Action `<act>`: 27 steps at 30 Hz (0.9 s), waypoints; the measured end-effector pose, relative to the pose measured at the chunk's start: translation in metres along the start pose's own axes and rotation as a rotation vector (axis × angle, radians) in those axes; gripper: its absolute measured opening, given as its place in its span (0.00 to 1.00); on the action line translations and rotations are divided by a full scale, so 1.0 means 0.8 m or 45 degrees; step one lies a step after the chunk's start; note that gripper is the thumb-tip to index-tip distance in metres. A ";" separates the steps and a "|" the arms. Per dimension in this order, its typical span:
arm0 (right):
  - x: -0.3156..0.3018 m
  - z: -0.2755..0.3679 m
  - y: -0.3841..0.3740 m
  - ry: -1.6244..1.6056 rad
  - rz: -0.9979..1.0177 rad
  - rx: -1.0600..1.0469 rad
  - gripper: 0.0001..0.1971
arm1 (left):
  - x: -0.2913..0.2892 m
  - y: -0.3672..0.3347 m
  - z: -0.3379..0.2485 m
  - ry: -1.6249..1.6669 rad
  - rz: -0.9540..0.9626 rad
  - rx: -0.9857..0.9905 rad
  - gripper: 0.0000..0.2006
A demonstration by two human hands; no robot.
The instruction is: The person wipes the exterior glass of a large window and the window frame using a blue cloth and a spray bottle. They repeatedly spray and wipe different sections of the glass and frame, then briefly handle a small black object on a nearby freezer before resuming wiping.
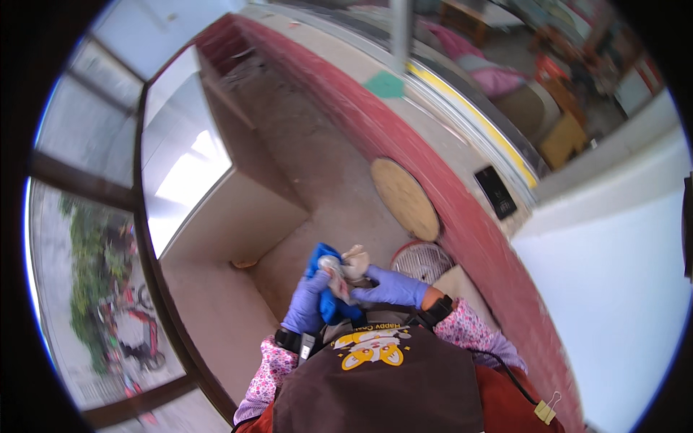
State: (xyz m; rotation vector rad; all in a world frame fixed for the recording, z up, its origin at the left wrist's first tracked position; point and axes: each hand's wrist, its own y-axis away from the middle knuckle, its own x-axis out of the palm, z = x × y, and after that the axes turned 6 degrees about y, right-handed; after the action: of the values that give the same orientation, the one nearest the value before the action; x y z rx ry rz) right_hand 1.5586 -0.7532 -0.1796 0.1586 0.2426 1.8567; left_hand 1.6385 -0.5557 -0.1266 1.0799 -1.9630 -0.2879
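Observation:
In front of my brown apron, my hands meet over a small bundle, both in purple gloves. My left hand (pixel 306 303) is closed round a bright blue cloth (pixel 328 309), which hangs below and shows above the fingers. Coming in from the other side, my right hand (pixel 393 287) has its fingertips closed on a pale crumpled piece (pixel 354 265) that looks like cloth or thin plastic. This pale piece lies against the blue cloth. A whitish round part shows near my left fingertips, too blurred to name.
A round wooden board (pixel 406 200) leans on the red-sided wall, beyond a round grilled appliance (pixel 422 262). On the ledge lie a black phone (pixel 495 192) and a green scrap (pixel 385 84). A large white-topped cabinet (pixel 234 209) stands left, beside windows.

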 end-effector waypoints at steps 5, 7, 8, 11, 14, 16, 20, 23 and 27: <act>0.020 -0.012 0.002 0.392 0.197 0.180 0.30 | -0.071 -0.037 -0.006 0.085 -0.235 -0.125 0.17; 0.036 -0.018 -0.003 0.345 0.120 0.276 0.30 | -0.079 -0.042 -0.017 -0.041 -0.171 -0.188 0.17; 0.045 -0.022 -0.005 0.242 -0.032 0.213 0.31 | -0.079 -0.042 -0.024 -0.125 -0.112 -0.208 0.17; 0.074 -0.028 -0.013 0.002 -0.398 0.205 0.33 | -0.071 -0.046 -0.044 -0.343 0.081 -0.254 0.17; 0.097 -0.028 -0.016 -0.511 -0.660 0.230 0.32 | -0.059 -0.060 -0.055 -0.617 0.262 -0.344 0.17; 0.108 -0.026 -0.007 -0.946 -0.720 0.141 0.30 | -0.046 -0.073 -0.045 -0.919 0.443 -0.259 0.18; 0.114 -0.029 0.010 -1.363 -0.703 -0.088 0.28 | -0.009 -0.100 -0.011 -1.398 0.993 0.279 0.24; 0.108 -0.048 0.019 -1.604 -0.768 -0.262 0.23 | 0.024 -0.117 0.017 -1.770 1.299 0.609 0.32; 0.092 -0.089 0.044 -1.947 -0.952 -0.397 0.19 | 0.066 -0.137 0.053 -2.073 1.537 0.819 0.40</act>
State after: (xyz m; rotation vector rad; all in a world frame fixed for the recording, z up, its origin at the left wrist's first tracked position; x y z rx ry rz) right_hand 1.4878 -0.6988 -0.2407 1.0276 -0.9187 0.6432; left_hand 1.6560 -0.6707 -0.1826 -0.6069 -3.8505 0.3139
